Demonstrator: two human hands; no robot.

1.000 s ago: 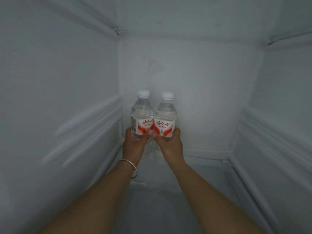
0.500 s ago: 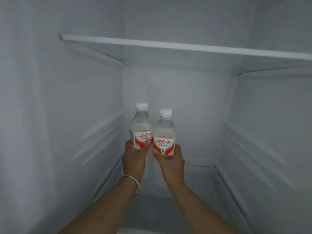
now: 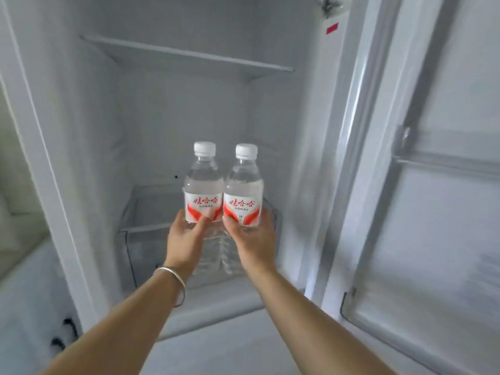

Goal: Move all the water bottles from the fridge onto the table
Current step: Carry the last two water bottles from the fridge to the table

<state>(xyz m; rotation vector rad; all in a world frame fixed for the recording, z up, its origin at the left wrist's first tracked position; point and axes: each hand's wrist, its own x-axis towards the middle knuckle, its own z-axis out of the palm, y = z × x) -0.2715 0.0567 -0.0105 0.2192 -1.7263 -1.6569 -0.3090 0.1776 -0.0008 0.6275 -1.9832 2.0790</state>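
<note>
Bottles fill both hands in the head view. The left hand (image 3: 186,239) has its fingers curled round the lower part of the left water bottle (image 3: 203,185), thumb pressed on the red-and-white label. The right hand (image 3: 253,240) grips the right water bottle (image 3: 243,188) the same way, its fingers wrapped round the far side. Both bottles stand upright, touching side by side, white caps on and clear water reaching up to their shoulders. They are held in front of the open fridge (image 3: 173,125), above its clear drawer (image 3: 140,239); what lies in the drawer cannot be made out through the blur. A glass shelf (image 3: 189,58) spans the compartment higher up with nothing visible on it. The fridge door (image 3: 438,185) stands open to the right. A silver bangle (image 3: 176,282) circles the left wrist.
</note>
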